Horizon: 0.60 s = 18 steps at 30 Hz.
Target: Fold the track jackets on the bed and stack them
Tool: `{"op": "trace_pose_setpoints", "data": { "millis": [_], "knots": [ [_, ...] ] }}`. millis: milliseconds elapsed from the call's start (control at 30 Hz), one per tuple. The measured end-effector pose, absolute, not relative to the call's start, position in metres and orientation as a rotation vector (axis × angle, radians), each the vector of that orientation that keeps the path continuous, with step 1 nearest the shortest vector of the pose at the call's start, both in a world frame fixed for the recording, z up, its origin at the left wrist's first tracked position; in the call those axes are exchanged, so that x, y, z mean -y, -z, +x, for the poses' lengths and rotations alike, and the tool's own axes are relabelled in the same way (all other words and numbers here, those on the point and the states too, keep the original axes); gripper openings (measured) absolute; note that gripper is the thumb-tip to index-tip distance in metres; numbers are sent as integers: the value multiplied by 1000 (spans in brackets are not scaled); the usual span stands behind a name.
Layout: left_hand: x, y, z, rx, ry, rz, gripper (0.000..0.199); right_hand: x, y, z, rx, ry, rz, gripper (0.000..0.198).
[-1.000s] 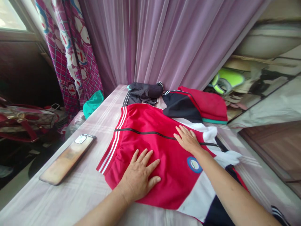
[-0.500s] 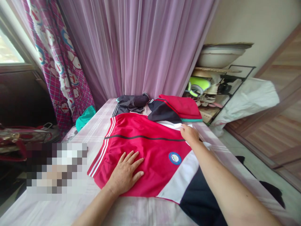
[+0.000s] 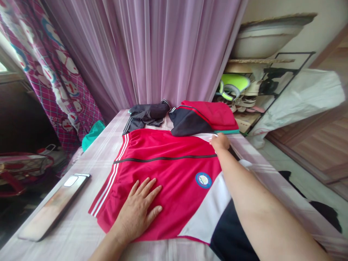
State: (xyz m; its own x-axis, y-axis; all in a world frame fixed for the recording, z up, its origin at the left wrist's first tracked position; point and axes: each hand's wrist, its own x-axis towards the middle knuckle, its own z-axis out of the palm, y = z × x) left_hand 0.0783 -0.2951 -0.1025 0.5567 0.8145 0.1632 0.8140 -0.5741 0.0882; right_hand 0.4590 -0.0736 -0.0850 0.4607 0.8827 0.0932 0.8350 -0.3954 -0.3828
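A red, white and black zip-up track jacket lies spread on the table, its striped hem to the left and a round blue badge on its chest. My left hand rests flat on the red front, fingers spread. On the far side, near the top of the zip, my right hand pinches the white part of the jacket, its fingers closed. My right forearm covers some of the collar and the black sleeve.
At the table's far end lie a folded red and black garment and a rolled black garment. A phone is on the left of the checked tablecloth. Right of the table stands a shoe rack.
The view has shifted closer and slightly, so the table sits a little differently in frame. Both hands stay at about the same places on the jacket.
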Motion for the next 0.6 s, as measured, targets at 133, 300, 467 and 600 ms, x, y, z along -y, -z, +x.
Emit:
{"op": "trace_pose_setpoints", "data": {
  "millis": [133, 300, 467, 600],
  "knots": [
    [295, 104, 79, -1459, -304, 2764, 58, 87, 78, 450, 1339, -97, -2375, 49],
    [294, 108, 80, -1465, -315, 2743, 59, 135, 71, 431, 1579, -105, -2217, 61],
    [291, 110, 81, -1484, -344, 2707, 61, 210, 99, 419, 2078, 16, -1836, 48],
    [290, 109, 81, -1468, -373, 2696, 61, 238, 113, 432, 2149, 194, -2019, 47]
  ]
}}
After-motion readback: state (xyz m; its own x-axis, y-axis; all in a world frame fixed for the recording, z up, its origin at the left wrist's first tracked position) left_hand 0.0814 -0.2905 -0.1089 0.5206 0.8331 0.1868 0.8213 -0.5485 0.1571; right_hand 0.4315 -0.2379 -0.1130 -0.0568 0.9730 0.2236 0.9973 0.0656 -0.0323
